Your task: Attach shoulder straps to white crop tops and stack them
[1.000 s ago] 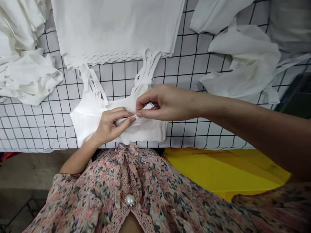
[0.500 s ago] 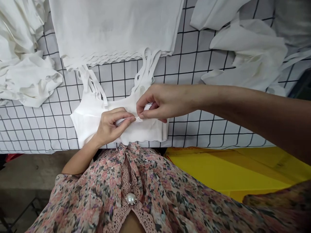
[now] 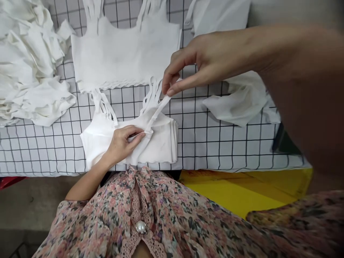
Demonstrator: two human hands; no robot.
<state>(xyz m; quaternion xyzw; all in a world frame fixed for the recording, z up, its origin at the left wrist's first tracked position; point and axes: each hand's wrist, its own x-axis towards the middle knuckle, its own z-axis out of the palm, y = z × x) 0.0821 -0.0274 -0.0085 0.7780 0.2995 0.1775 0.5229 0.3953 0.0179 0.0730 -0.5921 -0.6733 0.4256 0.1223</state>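
Note:
A small pile of white strappy camisole tops (image 3: 158, 147) lies on the table close to my body. My left hand (image 3: 125, 141) pinches the upper edge of the top one, near the base of a strap. Up and to the right, my right hand (image 3: 185, 70) grips that shoulder strap (image 3: 158, 111) between thumb and fingers and holds it stretched in a slanting line. Several other straps (image 3: 103, 104) stand loose at the pile's left shoulder.
Beyond the pile lies a neat stack of white tops (image 3: 126, 53). Crumpled white garments (image 3: 34, 71) fill the left side, and more white cloth (image 3: 239, 102) lies at right. A checked cloth (image 3: 209, 152) covers the table; a yellow surface (image 3: 215, 193) is below its edge.
My right hand has moved up and away from my left, drawing the strap out straight. My left hand stays pinched at the garment's edge. The camera view has shifted.

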